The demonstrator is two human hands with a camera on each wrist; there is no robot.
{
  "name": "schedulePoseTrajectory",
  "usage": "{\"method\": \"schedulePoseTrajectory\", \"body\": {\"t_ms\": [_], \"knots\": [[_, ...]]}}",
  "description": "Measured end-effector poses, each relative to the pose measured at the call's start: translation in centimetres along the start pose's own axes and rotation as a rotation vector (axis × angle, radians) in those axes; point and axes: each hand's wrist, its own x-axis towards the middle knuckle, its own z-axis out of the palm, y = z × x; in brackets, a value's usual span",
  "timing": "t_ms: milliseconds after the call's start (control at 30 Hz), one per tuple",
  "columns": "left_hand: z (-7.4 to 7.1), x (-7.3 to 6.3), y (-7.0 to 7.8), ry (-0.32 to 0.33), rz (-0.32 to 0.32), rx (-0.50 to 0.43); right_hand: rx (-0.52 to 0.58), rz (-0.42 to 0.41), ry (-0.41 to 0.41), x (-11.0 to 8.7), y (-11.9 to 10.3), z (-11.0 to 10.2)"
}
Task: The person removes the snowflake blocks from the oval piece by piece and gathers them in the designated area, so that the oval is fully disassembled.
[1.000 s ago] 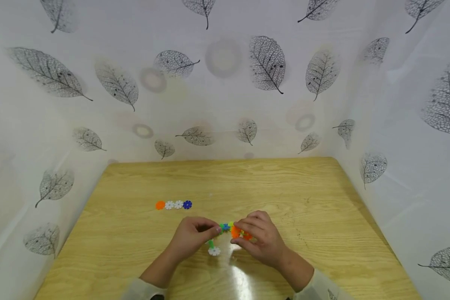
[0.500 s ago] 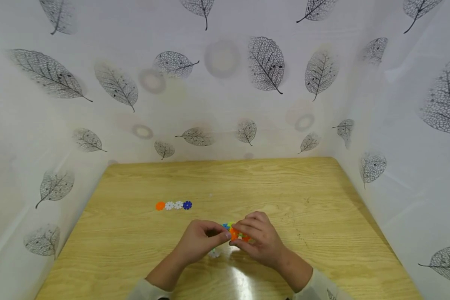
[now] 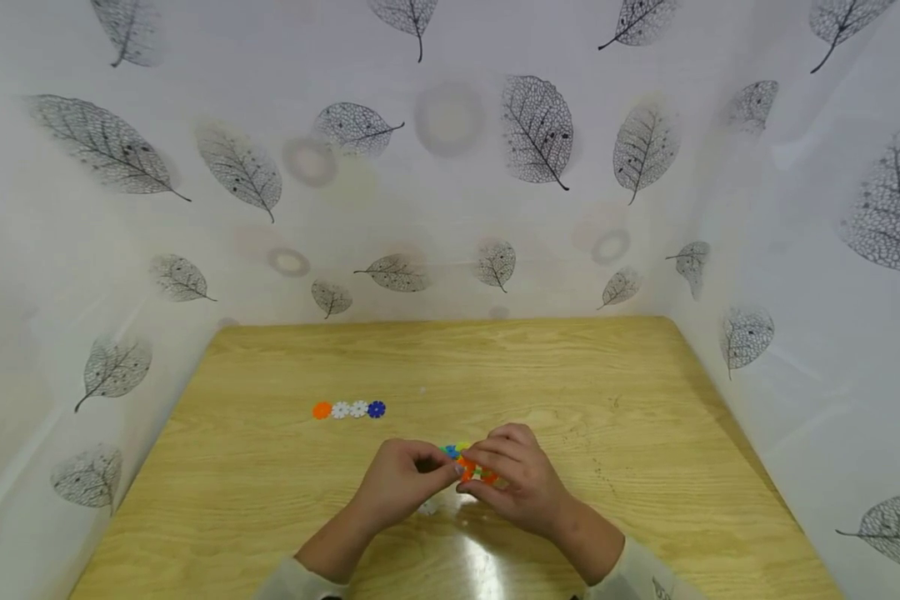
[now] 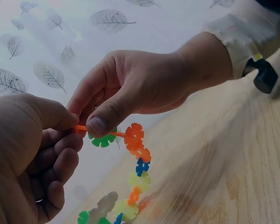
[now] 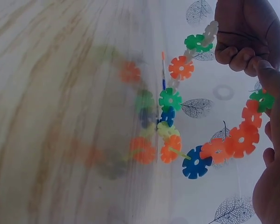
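Observation:
Notched plastic flower discs (image 5: 196, 162) in orange, green, blue, yellow and white are linked into a curved chain between my hands. My left hand (image 3: 399, 483) pinches an orange disc (image 4: 80, 127), seen edge-on in the left wrist view. Opposite it, my right hand (image 3: 525, 479) pinches the same end of the chain, its thumb over a green disc (image 4: 102, 141). Further orange discs (image 5: 242, 139) follow. In the right wrist view, a white disc (image 5: 211, 31) at the chain's other part shows beside my left hand; whether they touch, I cannot tell. Fingers partly hide the join.
A short row of joined discs (image 3: 358, 409), orange, white and blue, lies flat on the wooden table (image 3: 607, 375) beyond my left hand. White curtains (image 3: 450, 200) with leaf prints enclose the table's back and sides.
My left hand has moved right, from the chain's green and blue part to the orange disc by my right hand. The right hand stays nearly in place.

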Motion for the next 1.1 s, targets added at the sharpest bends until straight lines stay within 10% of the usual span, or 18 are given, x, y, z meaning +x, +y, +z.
{"method": "schedulePoseTrajectory", "body": {"t_ms": [1100], "knots": [[-0.22, -0.28, -0.22, 0.140, -0.050, 0.007, -0.036, -0.060, 0.059, 0.02, 0.18, 0.14]]}}
